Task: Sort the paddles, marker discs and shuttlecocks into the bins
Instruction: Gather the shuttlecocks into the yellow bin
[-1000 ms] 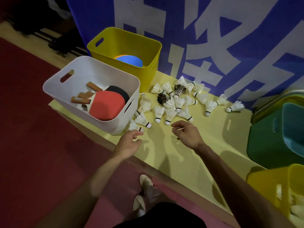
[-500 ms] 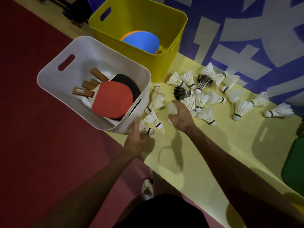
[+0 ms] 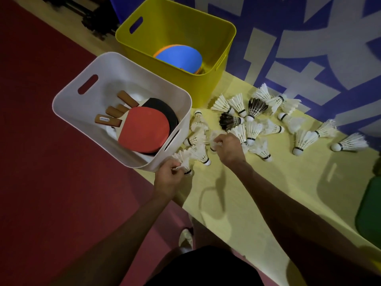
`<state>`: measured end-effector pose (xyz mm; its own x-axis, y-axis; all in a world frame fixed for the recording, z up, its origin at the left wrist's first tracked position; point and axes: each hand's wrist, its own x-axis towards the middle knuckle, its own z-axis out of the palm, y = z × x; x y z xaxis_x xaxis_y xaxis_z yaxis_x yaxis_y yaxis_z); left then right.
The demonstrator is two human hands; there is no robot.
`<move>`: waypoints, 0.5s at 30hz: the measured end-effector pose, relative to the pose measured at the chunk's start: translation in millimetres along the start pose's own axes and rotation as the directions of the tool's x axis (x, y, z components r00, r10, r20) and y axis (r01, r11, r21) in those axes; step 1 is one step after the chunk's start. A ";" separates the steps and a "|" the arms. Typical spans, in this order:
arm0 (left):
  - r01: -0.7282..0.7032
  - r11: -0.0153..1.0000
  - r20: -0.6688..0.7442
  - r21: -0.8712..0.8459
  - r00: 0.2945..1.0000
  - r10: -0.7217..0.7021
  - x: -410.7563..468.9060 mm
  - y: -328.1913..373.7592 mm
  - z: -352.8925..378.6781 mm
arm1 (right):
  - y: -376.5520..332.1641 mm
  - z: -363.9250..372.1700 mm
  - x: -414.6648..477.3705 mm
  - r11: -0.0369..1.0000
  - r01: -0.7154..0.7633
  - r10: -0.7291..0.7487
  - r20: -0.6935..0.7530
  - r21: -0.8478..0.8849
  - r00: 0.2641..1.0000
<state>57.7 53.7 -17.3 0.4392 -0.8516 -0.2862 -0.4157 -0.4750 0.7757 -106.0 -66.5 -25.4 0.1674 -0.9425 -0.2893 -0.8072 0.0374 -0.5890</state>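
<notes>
A dark red floor (image 3: 41, 141) fills the left side, with a pale wooden strip (image 3: 51, 27) along its far edge. A yellow-topped bench (image 3: 257, 193) runs diagonally beneath a blue banner (image 3: 309, 38) with large white characters. The light is dim, and soft shadows lie on the bench.

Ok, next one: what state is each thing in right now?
left hand, pinching near shuttlecock by its feathers.
right hand, curled round second shuttlecock at the pile.
white bin, upright, paddles stacked inside, red face up.
yellow bin, upright, marker discs inside.
loose shuttlecocks, lying on their sides on the table, unsorted.
green bin, mostly out of frame, contents unseen.
</notes>
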 end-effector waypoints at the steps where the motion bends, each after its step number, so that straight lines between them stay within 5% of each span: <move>1: -0.035 0.999 -0.004 0.009 0.999 0.035 -1.9 1.4 -1.6 | -1.6 -2.4 -3.6 1.000 0.020 -0.020 -0.029 0.004 0.999; 9: -0.210 0.974 0.020 -0.078 0.977 0.213 -27.6 11.2 -16.0 | -16.9 -45.0 -64.4 0.984 0.176 -0.164 -0.245 0.028 0.956; 15: -0.460 0.881 -0.011 -0.107 0.887 0.462 -65.7 31.3 -29.5 | -18.8 -77.8 -129.9 0.984 0.174 -0.148 -0.384 0.033 0.911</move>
<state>39.4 101.3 42.3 0.2065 -0.9721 0.1110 -0.4834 -0.0027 0.8754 -156.6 29.4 81.9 0.0548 -0.9920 0.1135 -0.7467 -0.1161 -0.6549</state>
